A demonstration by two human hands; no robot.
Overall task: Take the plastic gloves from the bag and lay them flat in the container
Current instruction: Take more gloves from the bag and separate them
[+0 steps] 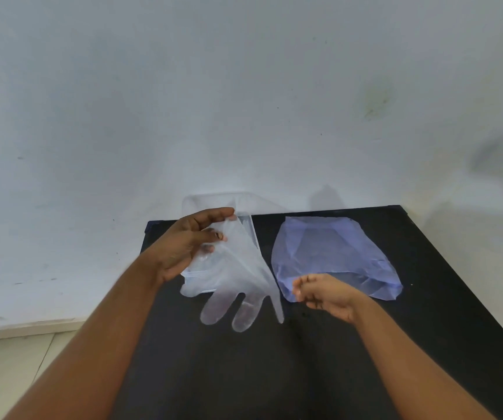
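Observation:
My left hand (188,242) pinches the cuff of a clear plastic glove (239,277), which hangs in the air with its fingers pointing down toward me. Behind and under the glove lies a clear rectangular container (251,228) on the black table, mostly hidden by the hand and the glove. A flat blue plastic bag (332,253) lies on the table to the right of the container. My right hand (324,294) hovers at the bag's near left corner, fingers loosely curled, holding nothing.
The black table (274,374) stands against a pale wall (244,101). Its left edge drops to a light tiled floor (17,359). The table's right edge runs diagonally at the far right.

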